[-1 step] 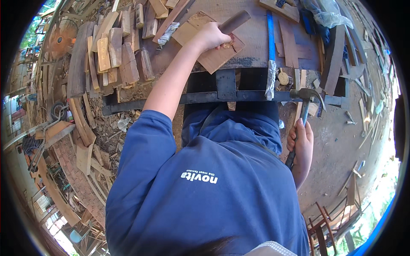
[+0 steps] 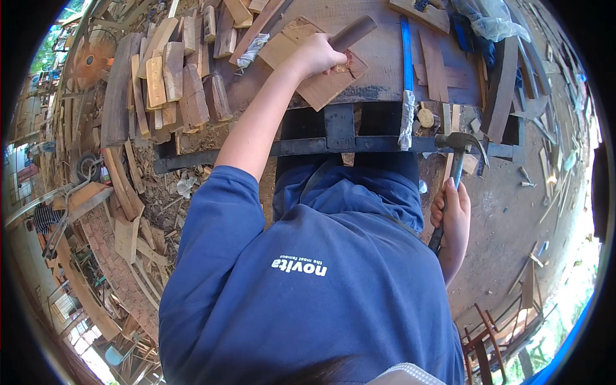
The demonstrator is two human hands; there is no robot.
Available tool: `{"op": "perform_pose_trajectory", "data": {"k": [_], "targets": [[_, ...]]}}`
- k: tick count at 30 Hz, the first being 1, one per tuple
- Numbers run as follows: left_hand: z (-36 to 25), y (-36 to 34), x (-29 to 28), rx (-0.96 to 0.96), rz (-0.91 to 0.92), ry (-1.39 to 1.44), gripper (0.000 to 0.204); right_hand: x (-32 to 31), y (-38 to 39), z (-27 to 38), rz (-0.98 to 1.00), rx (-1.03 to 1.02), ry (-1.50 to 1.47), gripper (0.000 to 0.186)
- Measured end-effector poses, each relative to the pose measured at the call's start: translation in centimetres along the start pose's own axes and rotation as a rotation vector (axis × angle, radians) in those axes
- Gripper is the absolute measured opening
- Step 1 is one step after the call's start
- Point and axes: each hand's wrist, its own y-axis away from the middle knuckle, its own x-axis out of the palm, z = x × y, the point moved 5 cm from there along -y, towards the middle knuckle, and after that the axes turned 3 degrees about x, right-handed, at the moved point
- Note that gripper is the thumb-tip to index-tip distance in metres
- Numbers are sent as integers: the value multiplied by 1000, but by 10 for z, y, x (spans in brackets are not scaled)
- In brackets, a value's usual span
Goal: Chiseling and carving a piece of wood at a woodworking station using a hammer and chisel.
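Over the far part of the workbench, my left hand [image 2: 316,56] is closed around a short, dark wooden bar [image 2: 354,33], which points up and to the right. Its lower end is hidden by my fingers. Beneath that hand lies a flat, light-brown wooden board [image 2: 324,92], set at a slant, with a reddish, dark-marked patch [image 2: 351,64] near its right corner. On the right, beside my hip, my right hand [image 2: 454,212] grips the handle of a claw hammer [image 2: 459,142]. The hammer's head is up, next to the bench's near edge, with its claw to the right.
Several wood offcuts [image 2: 173,70] are piled at the bench's left. A blue bar with a wrapped end [image 2: 407,58] lies right of the board. Clear plastic [image 2: 497,22] and wood strips [image 2: 435,67] sit farther right. A dark metal rail [image 2: 295,147] runs along the near side.
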Motion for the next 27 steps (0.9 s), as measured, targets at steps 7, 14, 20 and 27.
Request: {"op": "perform_pose_trajectory", "data": {"k": [7,14,20,27], "targets": [[5,0,-1,-17,-19,12,33,3,-2,-4,18,9,25,23],[6,-4,3,33,-7,-61,32,7,-1,-8,30,23,48,23],[8,-6,1,2,-64,-102,34,9,-4,-12,59,16,39,22],[8,-8,4,26,1,-138,31,10,-4,-15,71,13,56,23]]}}
